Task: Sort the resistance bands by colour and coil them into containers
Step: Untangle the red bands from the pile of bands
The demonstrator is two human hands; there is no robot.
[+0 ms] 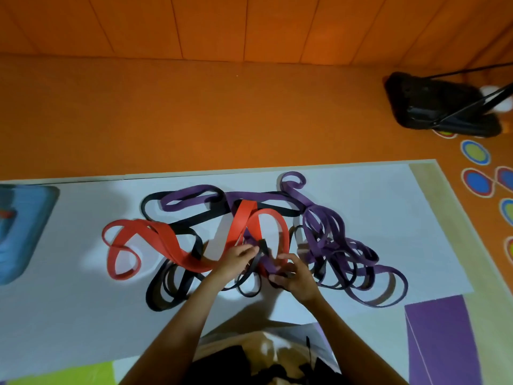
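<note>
Head view looks down on a white sheet (83, 315) spread on the orange floor, and on it lies a tangle of resistance bands, not sorted. One wide red band (155, 234) makes big loops on the left part of the heap and stands up in an arch near the middle. Black band (280, 212) loops run under and around the red one, mostly in the middle and at the near left. Purple band (258, 196) loops cover the far side and the whole right part (many thin loops are piled together there, so I cannot count them).

Both hands are at the middle of the tangle, close to each other. The left hand (238, 258) pinches a folded piece of black band between thumb and fingers and holds it a little above the sheet. The right hand (295, 276) has its fingers curled round a purple band just beside it.

A blue container (25, 226) stands at the left edge of the sheet, well apart from the heap. On the far right of the floor sits a black stand base (433, 107), with coloured circles (475, 152) near it.
</note>
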